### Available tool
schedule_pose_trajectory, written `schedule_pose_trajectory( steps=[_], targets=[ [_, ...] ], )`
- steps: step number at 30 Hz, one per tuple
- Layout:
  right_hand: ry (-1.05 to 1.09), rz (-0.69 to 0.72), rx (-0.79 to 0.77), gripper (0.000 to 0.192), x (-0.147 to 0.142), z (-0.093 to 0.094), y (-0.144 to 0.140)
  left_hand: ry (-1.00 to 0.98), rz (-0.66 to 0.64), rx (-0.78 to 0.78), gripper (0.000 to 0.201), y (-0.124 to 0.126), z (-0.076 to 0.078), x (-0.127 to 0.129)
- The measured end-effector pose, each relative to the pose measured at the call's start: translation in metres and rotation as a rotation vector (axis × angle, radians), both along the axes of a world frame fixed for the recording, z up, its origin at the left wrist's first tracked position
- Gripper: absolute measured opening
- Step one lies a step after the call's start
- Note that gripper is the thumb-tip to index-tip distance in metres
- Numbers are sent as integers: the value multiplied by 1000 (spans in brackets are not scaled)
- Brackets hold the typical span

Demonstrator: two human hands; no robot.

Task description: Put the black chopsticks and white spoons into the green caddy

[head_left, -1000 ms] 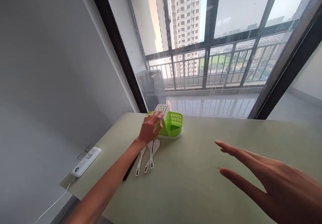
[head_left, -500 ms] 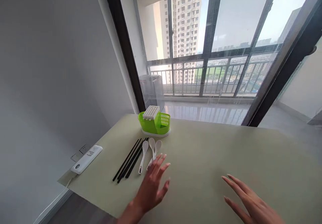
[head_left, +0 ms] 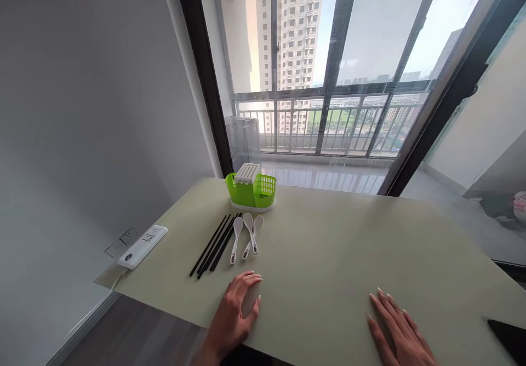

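Observation:
My left hand point(head_left: 236, 308) rests near the table's front edge with thumb and fingers apart, holding nothing. Just beyond its fingertips lie three white spoons point(head_left: 237, 239) with small dark marks on their handles; two of them cross. Beside the spoons, to the left, several black chopsticks point(head_left: 216, 244) lie roughly side by side. Behind them stands a bright green utensil basket point(head_left: 245, 193) with a white slotted top and a white base. On the right, my right hand point(head_left: 396, 325) lies on the table, fingers stretched out, with nothing in it.
A white power strip point(head_left: 143, 246) sits at the left of the pale green table point(head_left: 320, 240), its cord running off the edge. A dark object point(head_left: 509, 337) lies at the right edge. Beyond the table are a glass door and a balcony.
My left hand has drawn back from the spoons toward the front edge. My right hand has come down onto the table. The view has shifted slightly.

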State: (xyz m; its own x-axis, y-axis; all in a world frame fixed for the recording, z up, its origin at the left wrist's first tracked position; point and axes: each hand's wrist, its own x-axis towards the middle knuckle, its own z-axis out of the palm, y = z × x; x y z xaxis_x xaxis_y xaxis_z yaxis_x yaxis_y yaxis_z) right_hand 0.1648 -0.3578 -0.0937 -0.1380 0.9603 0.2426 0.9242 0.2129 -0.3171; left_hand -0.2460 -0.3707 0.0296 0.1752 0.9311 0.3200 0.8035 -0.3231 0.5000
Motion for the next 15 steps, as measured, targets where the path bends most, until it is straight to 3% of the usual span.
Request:
schedule_pose_trajectory(
  steps=[7, 15],
  targets=[
    [74, -74, 16, 61, -2, 8, -1, -125, 40, 13, 26, 0, 0, 1],
    [154, -98, -14, 61, 2, 1, -1, -214, 102, -7, 13, -3, 5, 2]
  ],
)
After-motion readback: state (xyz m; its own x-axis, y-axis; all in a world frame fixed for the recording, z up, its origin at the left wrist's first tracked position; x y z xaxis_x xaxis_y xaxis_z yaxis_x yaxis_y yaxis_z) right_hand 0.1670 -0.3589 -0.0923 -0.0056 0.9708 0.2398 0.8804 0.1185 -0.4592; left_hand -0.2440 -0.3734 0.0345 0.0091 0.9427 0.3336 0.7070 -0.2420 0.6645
